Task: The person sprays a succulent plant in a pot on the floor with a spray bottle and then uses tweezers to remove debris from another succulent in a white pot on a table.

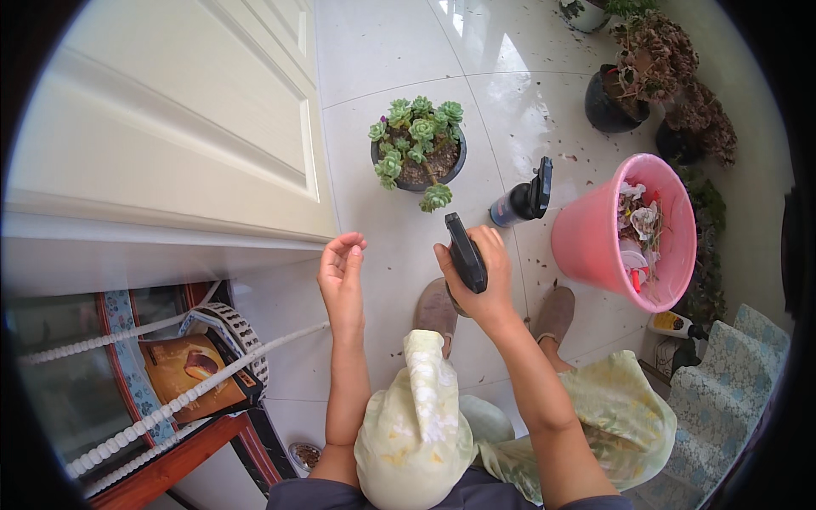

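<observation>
My right hand [488, 274] is closed around a black spray bottle [467, 255], its trigger head tilted up over the floor. To the left, my left hand [342, 271] is raised near the cabinet's corner, fingers curled and parted, with nothing seen in it. Beyond both hands stands a dark round pot of green rosette succulents [422, 131], one rosette hanging over the near rim. A second spray bottle with a black trigger head [526, 199] is on the tiles between that pot and a pink bucket. The lower part of the held bottle is hidden.
A pink plastic bucket [580, 236] holds plant scraps and litter. Potted plants with dried brown foliage [660, 54] line the right wall. At left are a cream panelled door [191, 115] and a wooden rack with white ropes [172, 408]. Debris dots the tiled floor [382, 51].
</observation>
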Available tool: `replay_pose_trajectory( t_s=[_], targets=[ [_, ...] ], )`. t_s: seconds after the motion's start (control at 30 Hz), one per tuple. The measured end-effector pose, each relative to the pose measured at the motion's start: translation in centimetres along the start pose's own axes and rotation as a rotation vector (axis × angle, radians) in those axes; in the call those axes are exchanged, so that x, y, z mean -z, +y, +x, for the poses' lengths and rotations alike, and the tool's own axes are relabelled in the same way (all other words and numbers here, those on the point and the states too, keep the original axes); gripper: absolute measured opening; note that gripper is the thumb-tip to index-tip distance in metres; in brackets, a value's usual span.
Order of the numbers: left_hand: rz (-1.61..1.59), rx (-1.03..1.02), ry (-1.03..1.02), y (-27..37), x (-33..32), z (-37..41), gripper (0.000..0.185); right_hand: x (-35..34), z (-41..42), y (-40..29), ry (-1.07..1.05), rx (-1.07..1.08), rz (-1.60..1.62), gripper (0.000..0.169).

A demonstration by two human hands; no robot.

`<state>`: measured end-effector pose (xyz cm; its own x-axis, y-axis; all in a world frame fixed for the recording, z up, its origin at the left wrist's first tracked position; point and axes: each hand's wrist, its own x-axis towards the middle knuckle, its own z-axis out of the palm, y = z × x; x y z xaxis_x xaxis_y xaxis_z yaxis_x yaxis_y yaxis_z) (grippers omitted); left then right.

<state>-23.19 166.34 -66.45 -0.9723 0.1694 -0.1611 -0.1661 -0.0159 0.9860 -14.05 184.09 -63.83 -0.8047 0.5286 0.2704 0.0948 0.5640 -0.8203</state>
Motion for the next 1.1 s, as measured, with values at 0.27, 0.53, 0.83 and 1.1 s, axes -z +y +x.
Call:
replay_pose_trajectory(
  t_s=[0.27,0.53,0.83,1.1],
  targets=[
    [-0.035,0.07,0.015,-0.1,-0.6,0.1,0.02,0.5,1.3,-0.5,0.079,-0.007,0.046,0.023],
    [-0.012,0.183,0.018,-3.1,-0.3,1.0,0.022,1.0,3.1,-0.1,0.171,-0.081,0.068,0.028],
    [-0.117,0.421,-0.065,-8.2,-3.9,6.8,0.045,1.5,3.3,2.1,0.215,-0.127,0.042,0.027],
    [-0.299,0.504,-0.13,-10.1,-5.1,9.0,0.054,2.8,0.2,3.6,0.11,-0.122,-0.036,0.024]
  ],
)
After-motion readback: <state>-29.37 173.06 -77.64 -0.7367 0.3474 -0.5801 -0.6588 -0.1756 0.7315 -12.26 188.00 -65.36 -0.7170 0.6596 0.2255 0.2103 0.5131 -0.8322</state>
